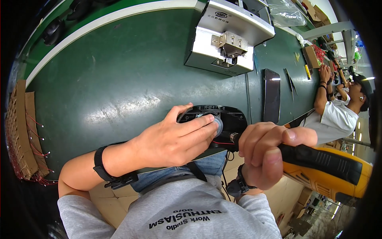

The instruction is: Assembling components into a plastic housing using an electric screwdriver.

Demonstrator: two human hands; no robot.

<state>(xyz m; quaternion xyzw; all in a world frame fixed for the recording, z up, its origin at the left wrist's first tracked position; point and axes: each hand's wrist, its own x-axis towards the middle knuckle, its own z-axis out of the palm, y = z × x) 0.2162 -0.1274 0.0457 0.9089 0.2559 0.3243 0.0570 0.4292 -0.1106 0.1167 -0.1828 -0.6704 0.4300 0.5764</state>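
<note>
A black curved housing sat at the near edge of the worktop, under two hands

The shell looked smooth and hard, arched along its far rim, a thin red wire showing beside it; the left hand was partly spread, fingers laid over a round grey piece, though I couldn't tell how firmly they gripped, while the right hand was curled tight around a yellow-and-black power tool; scuffed, glossy green stretched wide leftward, with a boxy metal machine beyond and a dark phone to the right
</note>
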